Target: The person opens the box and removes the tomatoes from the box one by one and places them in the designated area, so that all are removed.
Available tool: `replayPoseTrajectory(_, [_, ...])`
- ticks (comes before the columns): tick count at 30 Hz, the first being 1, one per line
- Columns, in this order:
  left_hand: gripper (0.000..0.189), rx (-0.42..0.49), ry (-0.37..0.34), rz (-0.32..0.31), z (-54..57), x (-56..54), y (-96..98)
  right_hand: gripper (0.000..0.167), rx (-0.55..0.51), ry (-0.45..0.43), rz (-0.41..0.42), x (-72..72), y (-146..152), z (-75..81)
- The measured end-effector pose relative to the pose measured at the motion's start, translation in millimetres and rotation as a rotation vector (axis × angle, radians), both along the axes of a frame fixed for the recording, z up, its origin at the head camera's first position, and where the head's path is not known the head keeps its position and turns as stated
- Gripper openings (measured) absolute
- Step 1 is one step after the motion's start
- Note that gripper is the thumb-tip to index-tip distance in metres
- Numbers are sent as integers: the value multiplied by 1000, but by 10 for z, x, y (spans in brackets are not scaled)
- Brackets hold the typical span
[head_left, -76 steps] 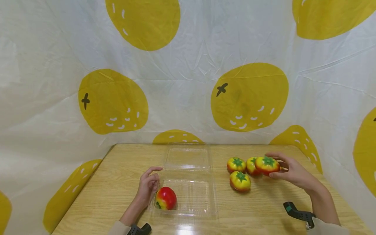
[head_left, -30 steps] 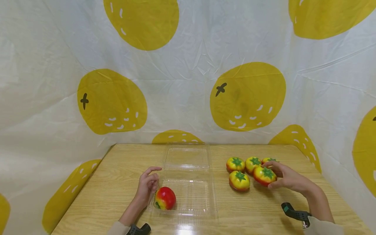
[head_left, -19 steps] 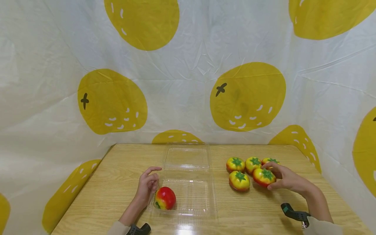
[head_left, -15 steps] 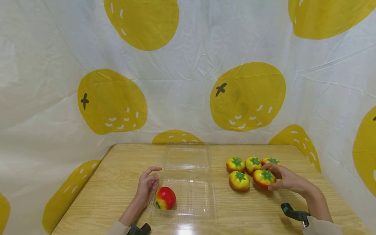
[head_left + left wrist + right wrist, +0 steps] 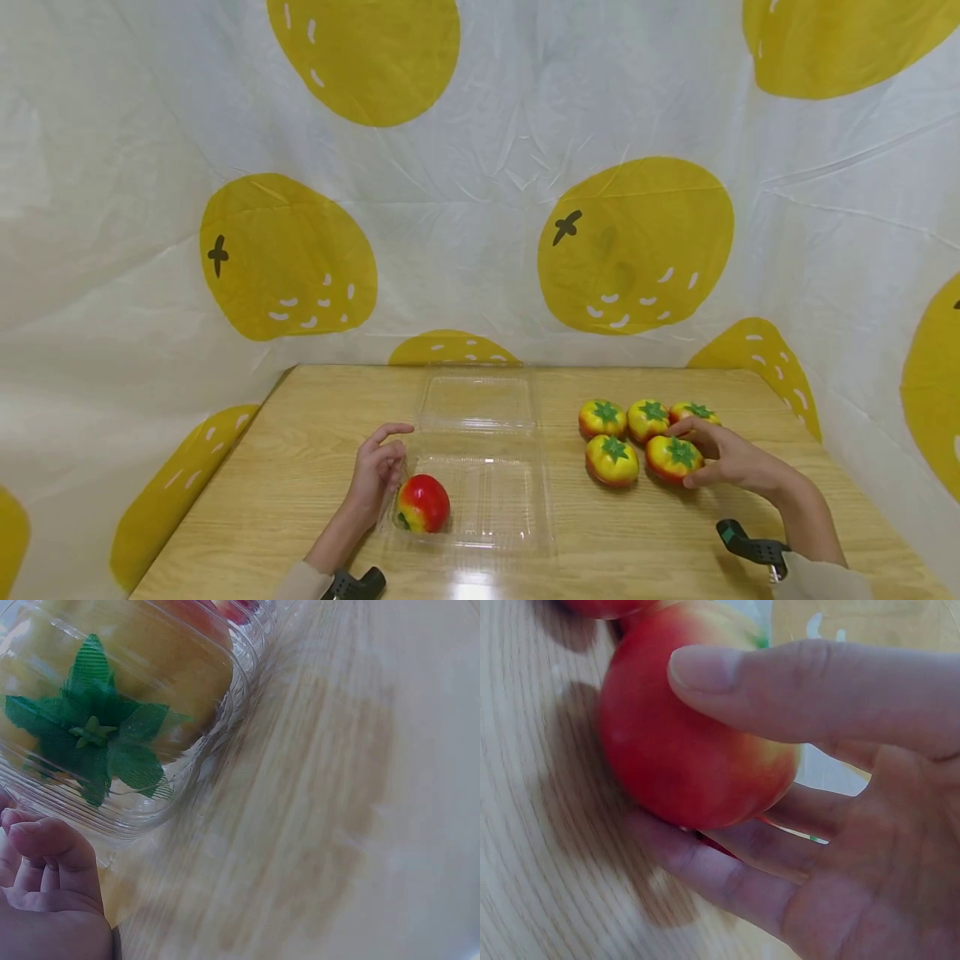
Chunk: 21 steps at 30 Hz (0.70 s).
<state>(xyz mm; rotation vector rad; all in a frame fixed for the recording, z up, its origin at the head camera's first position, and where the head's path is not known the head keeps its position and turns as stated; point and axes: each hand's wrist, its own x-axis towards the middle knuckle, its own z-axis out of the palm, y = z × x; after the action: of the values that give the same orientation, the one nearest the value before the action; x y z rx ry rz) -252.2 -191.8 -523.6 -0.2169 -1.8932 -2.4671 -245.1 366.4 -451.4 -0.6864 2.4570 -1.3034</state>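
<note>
My right hand (image 5: 738, 458) holds a yellow-and-red toy tomato (image 5: 667, 457) with a green star-shaped top. In the right wrist view the thumb (image 5: 712, 671) lies across its red side, and fingers curl beneath and behind it. The tomato is at table level, in front of several similar toy tomatoes (image 5: 602, 419). My left hand (image 5: 372, 471) is beside the left rim of a clear, hinged plastic container (image 5: 498, 500), its fingers loosely curled. Whether they touch the rim is unclear. Inside the container's front-left corner, a redder toy tomato (image 5: 424, 503) lies on its side.
The container's lid (image 5: 477, 400) lies folded back toward the rear of the wooden table (image 5: 300, 467). Close to the held tomato, on its left, sits another toy tomato (image 5: 612, 461). A white curtain (image 5: 465, 250) with yellow fruit prints encloses the back and sides.
My right hand has brought the toy tomato forward and down, from over the back row to table level in front. The rear right tomato has come into view. My left hand stays put.
</note>
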Motion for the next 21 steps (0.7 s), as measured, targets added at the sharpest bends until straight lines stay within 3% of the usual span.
replayPoseTrajectory(7, [29,5,-8,-5,9,5,-1,56,9,-19,-14,-5,-10,-17])
replayPoseTrajectory(21, [30,-13,-16,-5,9,1,-12,55,24,25,-6,-9,-55,-15])
